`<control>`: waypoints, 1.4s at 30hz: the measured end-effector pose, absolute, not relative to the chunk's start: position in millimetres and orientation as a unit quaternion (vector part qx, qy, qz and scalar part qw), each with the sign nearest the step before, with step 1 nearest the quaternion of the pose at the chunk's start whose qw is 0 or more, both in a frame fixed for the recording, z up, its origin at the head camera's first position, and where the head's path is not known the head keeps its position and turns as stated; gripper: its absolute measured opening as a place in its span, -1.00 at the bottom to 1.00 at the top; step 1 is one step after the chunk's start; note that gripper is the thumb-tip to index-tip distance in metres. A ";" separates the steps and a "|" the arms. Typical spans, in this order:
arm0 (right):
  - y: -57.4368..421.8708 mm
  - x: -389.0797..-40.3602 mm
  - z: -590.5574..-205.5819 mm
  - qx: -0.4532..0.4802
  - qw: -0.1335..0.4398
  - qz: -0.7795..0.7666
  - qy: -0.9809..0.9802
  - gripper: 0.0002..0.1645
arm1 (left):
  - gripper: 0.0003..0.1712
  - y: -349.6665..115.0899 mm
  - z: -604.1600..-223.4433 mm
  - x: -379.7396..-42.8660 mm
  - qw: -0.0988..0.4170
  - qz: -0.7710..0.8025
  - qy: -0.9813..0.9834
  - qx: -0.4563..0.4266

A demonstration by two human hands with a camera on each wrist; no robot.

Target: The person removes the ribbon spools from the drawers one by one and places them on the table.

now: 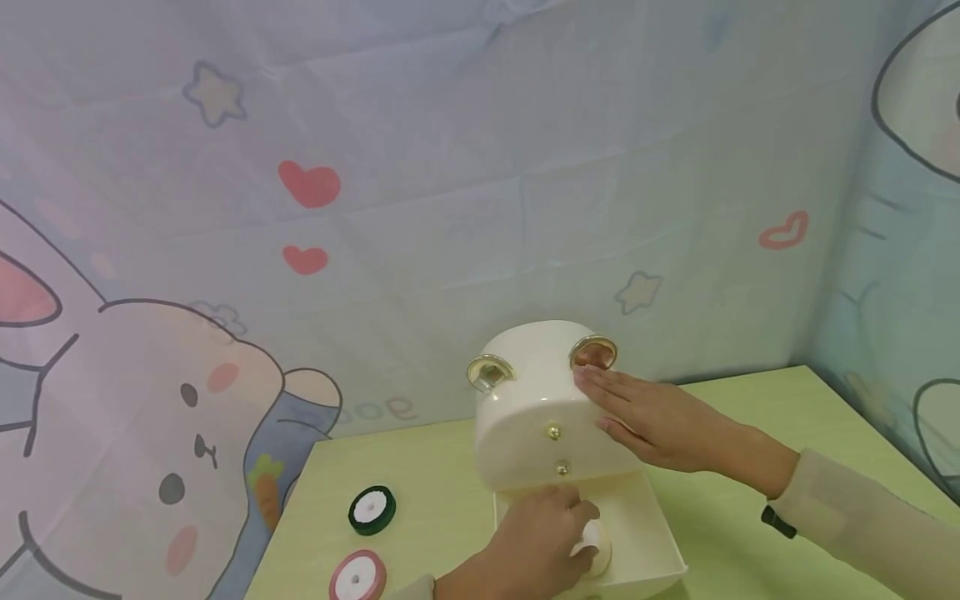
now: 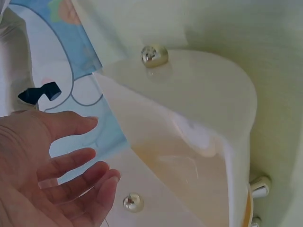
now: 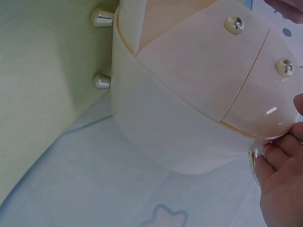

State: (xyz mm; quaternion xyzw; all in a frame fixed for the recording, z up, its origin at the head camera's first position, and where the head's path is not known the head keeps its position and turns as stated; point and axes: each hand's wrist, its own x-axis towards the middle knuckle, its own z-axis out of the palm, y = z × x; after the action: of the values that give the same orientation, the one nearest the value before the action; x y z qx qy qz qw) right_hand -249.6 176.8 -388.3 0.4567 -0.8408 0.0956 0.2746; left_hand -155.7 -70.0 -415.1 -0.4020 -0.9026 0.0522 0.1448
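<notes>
A glossy white rounded storage box [image 1: 525, 367] with gold-rimmed ears stands on the table, its bottom drawer [image 1: 645, 533] pulled out. Inside the drawer lies a white ribbon roll [image 1: 602, 546], partly hidden by my left hand [image 1: 536, 542] in the head view. In the left wrist view the left hand [image 2: 61, 175] has loosely bent, spread fingers with nothing between them, apart from the roll [image 2: 199, 139]. My right hand [image 1: 667, 425] rests with extended fingers on the box's upper right side, by the right ear [image 1: 592, 354]. Gold knobs [image 1: 553, 432] mark the upper drawers, which are closed.
To the left of the box, a dark green ribbon spool [image 1: 372, 510] and a pink ribbon spool [image 1: 358, 577] lie on the light green table [image 1: 427, 467]. A cartoon-printed cloth [image 1: 450, 208] hangs behind the table and along its right side.
</notes>
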 end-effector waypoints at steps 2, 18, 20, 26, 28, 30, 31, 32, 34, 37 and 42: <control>176.7 -249.4 -388.7 0.455 0.271 0.096 -0.843 -0.30 | -0.63 -68.7 -411.5 -159.1 0.105 0.036 -0.913 -0.393; 177.1 -249.9 -386.6 0.452 0.260 0.092 -0.848 -0.31 | -0.43 -55.7 -423.9 -196.8 -0.018 0.126 -0.891 -0.435; 177.2 -250.0 -386.2 0.450 0.257 0.093 -0.850 -0.30 | -0.39 -55.3 -424.3 -201.6 -0.024 0.143 -0.882 -0.448; 177.7 -250.8 -387.7 0.451 0.257 0.096 -0.849 -0.30 | -0.32 -52.0 -427.2 -211.5 -0.044 0.153 -0.877 -0.452; 177.8 -251.2 -388.6 0.451 0.258 0.097 -0.849 -0.30 | -0.32 -50.0 -427.4 -212.8 -0.049 0.155 -0.877 -0.453; 178.1 -251.4 -389.1 0.451 0.260 0.098 -0.848 -0.30 | -0.33 -47.6 -427.7 -213.9 -0.052 0.159 -0.874 -0.456; 178.5 -251.3 -389.0 0.451 0.261 0.098 -0.848 -0.30 | -0.34 -46.2 -427.6 -214.2 -0.054 0.162 -0.873 -0.457; 178.9 -251.2 -388.9 0.450 0.261 0.098 -0.848 -0.30 | -0.35 -45.2 -428.3 -214.7 -0.052 0.166 -0.871 -0.460; 179.2 -251.0 -388.5 0.451 0.263 0.099 -0.847 -0.30 | -0.38 -43.2 -429.6 -215.9 -0.053 0.176 -0.866 -0.464; 178.9 -250.7 -388.2 0.455 0.266 0.099 -0.844 -0.30 | -0.37 -41.3 -432.6 -215.4 -0.045 0.200 -0.860 -0.467; 178.4 -250.6 -388.5 0.456 0.268 0.099 -0.843 -0.30 | -0.29 -41.1 -438.0 -213.3 -0.042 0.226 -0.855 -0.466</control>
State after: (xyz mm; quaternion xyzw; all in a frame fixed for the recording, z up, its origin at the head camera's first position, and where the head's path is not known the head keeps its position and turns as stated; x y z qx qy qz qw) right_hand -250.6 178.4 -388.5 0.4555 -0.8432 0.0994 0.2677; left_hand -213.3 -41.1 -438.0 -0.4659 -0.8545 0.2257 -0.0419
